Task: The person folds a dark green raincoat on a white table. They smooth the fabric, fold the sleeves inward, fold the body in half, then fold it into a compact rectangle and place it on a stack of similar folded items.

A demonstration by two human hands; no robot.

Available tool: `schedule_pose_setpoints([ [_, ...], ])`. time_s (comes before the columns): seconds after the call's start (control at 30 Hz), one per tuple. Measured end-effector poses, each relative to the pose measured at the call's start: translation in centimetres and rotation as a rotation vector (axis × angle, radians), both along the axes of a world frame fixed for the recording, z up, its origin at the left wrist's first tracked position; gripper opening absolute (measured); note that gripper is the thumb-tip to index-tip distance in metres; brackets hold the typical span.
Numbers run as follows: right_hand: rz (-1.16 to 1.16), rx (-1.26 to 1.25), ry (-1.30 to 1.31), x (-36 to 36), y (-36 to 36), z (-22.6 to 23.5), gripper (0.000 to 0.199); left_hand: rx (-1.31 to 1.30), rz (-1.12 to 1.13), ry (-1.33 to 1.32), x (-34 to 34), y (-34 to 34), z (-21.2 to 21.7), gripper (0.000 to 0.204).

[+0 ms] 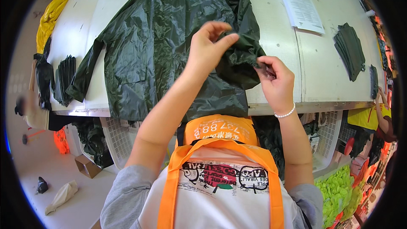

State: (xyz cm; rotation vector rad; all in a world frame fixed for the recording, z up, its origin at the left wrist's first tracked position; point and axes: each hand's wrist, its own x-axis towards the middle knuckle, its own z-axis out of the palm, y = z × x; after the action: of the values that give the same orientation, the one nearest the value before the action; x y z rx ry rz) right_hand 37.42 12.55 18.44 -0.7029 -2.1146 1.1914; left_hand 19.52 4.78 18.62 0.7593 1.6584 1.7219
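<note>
Jacket of glossy dark green waterproof-looking fabric [157, 55], long-sleeved, laid out on the white-topped worktable [275, 46] directly before the person, its lower hem at the near edge; one loose sleeve of the same fabric [243, 55] raised and bunched between both hands. Left hand [210, 38]: over the jacket's front, at the upper left of the bunched sleeve, thumb and forefinger curved toward each other against the cloth; whether they grip a fold cannot be told. Right hand [275, 78], a white beaded bracelet [285, 111] at the wrist: just beside the jacket's right edge, thumb and fingers pinching the sleeve's rim. Opposite sleeve [89, 68]: extended down and to the left, beside a bundle of folded dark cloth [65, 78]. Farther right on the table: white printed sheets [302, 10], then a fanned stack of dark green folded fabric [349, 51]. Far left: bright yellow cloth heap [53, 15]. Below the table edge: white perforated plastic basket [114, 140].
</note>
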Motion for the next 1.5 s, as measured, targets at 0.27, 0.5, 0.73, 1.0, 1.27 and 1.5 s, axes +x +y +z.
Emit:
schedule_pose_setpoints([
  [0.27,-0.058,-0.226,0.184,-1.1,0.7,1.8,0.008,0.121,0.007,1.007,1.1,-1.7,0.3,0.034],
  [0.5,0.064,-0.566,-0.057,2.2,3.5,1.7,0.016,-0.038,-0.397,-0.105,-0.9,-2.6,0.8,0.022],
  [0.73,-0.054,0.136,-0.074,1.1,1.9,1.5,0.007,-0.196,-0.291,-0.011,1.2,-1.1,0.0,0.02],
  [1.0,-0.099,0.033,-0.007,1.1,2.5,2.0,0.01,-0.188,-0.264,0.146,1.6,-0.6,-0.2,0.019],
  [1.27,0.255,-0.237,-0.295,-0.1,4.0,-0.1,0.015,-0.078,-0.276,0.129,1.8,-0.8,-0.2,0.018],
  [1.5,0.293,-0.502,-0.122,-0.1,3.3,0.7,0.015,-0.174,-0.31,0.168,1.8,-0.6,-0.3,0.017],
])
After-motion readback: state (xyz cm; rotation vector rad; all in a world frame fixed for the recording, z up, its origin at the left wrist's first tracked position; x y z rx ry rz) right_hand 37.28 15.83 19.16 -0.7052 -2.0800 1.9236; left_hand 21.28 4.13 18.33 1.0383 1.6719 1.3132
